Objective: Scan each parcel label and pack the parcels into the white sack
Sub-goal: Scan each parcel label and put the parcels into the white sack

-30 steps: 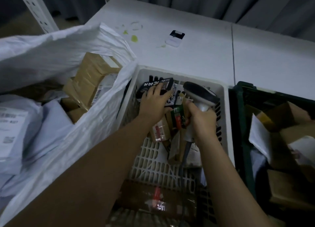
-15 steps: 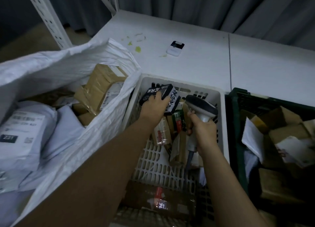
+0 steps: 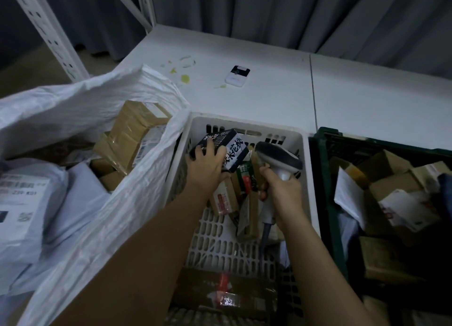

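Left hand [image 3: 207, 167] reached into white crate [image 3: 247, 123], forearm angled up from lower left; grip clamped on black box [image 3: 221, 143], held tilted at crate's far-left corner. Right hand [image 3: 283, 191] raised over crate's right side; grip wrapped round scanner [image 3: 278, 158] handle, head pointed left toward box. White sack [image 3: 117, 98] pressed against crate's left wall, mouth open, brown parcels [image 3: 132, 132] seen inside. Green crate [image 3: 327, 178] set against right wall. Bare bench [image 3: 281, 93] left beyond far rim.
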